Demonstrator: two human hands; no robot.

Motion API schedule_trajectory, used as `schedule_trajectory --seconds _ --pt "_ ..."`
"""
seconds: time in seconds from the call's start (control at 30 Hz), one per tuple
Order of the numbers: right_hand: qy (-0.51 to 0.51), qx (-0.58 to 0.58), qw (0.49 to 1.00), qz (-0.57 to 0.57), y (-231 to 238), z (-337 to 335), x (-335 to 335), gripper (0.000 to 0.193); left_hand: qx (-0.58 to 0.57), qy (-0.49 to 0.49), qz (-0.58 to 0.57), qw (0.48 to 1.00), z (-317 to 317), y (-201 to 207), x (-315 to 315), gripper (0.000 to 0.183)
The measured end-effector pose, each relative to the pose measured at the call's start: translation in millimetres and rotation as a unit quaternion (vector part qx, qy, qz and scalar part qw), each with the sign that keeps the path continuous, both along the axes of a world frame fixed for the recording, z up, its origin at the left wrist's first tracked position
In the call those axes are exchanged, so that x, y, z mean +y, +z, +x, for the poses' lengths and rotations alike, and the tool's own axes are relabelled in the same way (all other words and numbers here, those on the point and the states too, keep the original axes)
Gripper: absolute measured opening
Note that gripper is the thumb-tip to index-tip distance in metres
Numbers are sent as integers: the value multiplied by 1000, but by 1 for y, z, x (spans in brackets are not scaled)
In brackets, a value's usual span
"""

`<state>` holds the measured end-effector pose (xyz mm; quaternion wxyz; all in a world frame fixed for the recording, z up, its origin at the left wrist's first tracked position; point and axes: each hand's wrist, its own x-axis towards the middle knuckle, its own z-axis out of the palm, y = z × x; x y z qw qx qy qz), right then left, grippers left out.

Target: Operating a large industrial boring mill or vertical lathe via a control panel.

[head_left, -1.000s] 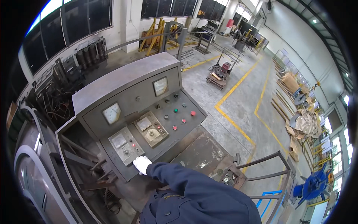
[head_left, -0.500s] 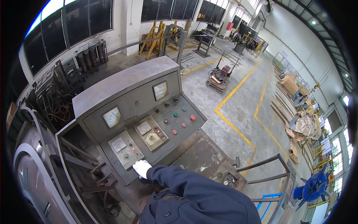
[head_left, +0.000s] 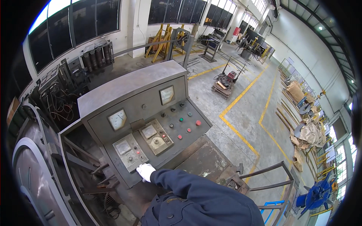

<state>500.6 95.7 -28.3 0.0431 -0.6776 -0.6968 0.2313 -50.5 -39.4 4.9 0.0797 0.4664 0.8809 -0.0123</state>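
Observation:
My right hand (head_left: 146,172), in a white glove, is at the near edge of a grey control console (head_left: 132,90). Its fingers are bent and close together over that edge, just below the left control box (head_left: 129,152); the fingertips show only in part. That box has a dial, a knob and small red lights. Beside it stands a second control box (head_left: 156,137) with a knob and a lit red lamp. Two meters, a left gauge (head_left: 117,119) and a right gauge (head_left: 167,95), sit on the upright panel. My left hand is out of view.
Push buttons, including a red button (head_left: 198,122) and a green button (head_left: 181,119), are on the console's right. A metal railing (head_left: 269,173) stands at right, a large round machine part (head_left: 32,177) at left. A loaded cart (head_left: 226,81) and a blue finned machine (head_left: 318,192) stand farther off.
The whole view has shifted slightly, so the console appears a little lower and farther right. My right hand stays at the console's near edge.

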Motion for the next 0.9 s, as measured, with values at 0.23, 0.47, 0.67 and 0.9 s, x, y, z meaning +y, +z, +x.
schedule_trajectory --seconds 0.23,0.47,0.67,0.9 --pt "29 -17 999 8 4 -5 12 57 3 19 3 1000 10 9 -8 74" --pt "72 -67 993 66 0 8 0 68 -69 48 -24 996 31 32 23 67" --pt "86 -73 991 70 -29 -3 5 76 -57 72 -41 995 -5 -10 -5 67" --pt "79 -69 993 62 -29 5 6 76 -73 68 -44 994 0 -8 -6 69"
